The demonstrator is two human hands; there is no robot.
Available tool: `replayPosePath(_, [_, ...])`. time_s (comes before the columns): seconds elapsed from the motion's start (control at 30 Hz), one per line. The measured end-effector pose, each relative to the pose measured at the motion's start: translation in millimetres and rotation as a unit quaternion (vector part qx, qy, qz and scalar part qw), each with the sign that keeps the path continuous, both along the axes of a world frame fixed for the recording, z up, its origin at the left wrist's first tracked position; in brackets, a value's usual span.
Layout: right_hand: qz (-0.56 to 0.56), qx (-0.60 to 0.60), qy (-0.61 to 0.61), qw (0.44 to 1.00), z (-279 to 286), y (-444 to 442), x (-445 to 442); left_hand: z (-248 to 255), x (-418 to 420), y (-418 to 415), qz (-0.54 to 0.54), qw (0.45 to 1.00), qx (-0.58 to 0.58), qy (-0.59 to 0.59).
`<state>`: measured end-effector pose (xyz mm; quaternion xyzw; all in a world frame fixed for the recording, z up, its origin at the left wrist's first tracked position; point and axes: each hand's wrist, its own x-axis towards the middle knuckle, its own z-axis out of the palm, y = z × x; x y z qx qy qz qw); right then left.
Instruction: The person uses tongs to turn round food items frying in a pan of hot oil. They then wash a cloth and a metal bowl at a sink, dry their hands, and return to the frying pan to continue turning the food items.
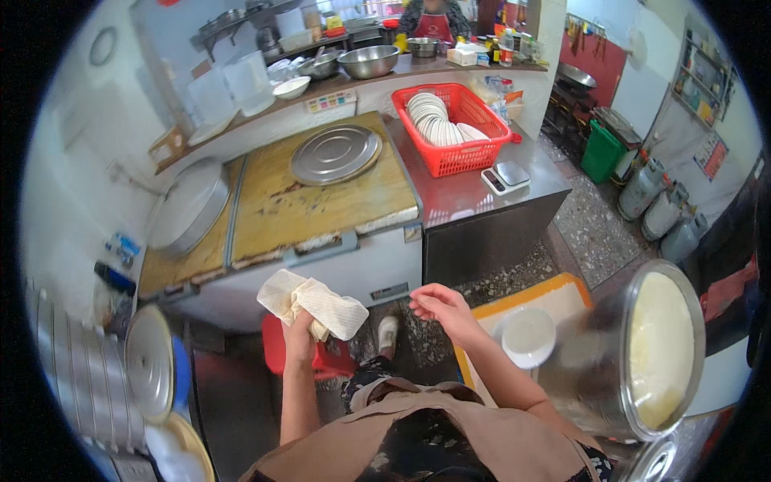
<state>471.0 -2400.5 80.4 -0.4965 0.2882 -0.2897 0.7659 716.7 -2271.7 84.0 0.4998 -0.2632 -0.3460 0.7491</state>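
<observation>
My left hand grips a bunched cream mesh cloth by its gathered middle, and the two ends flare out on either side. The cloth is held in the air in front of the chest freezer. My right hand is empty, its fingers loosely bent, level with the cloth and some way to its right. By my right forearm is a white bowl on an orange-edged pale board. Further right stands a tall metal pot holding a smooth, pale yellow mass.
A chest freezer bears a round metal lid. On the steel counter are a red basket of white plates and a scale. A red stool is below my left hand. Metal steamers stand left; a person is behind the ledge.
</observation>
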Motion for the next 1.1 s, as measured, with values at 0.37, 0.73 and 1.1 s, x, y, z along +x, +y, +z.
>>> replayPosePath(0.37, [-0.259, 0.135, -0.038, 0.956, -18.6, -262.8, 38.9, -18.0, 21.0, -389.8, -0.349, 0.934, 0.058, -0.047])
replayPosePath(0.73, [-0.541, 0.112, -0.001, 0.833, -45.0, -498.8, -140.7, 21.7, -132.3, -623.8, -0.479, 0.876, 0.008, -0.048])
replayPosePath(1.1, [-0.335, -0.020, 0.037, 0.941, 31.5, -750.9, -280.2, -19.5, -328.9, -832.8, -0.329, 0.913, 0.089, 0.224])
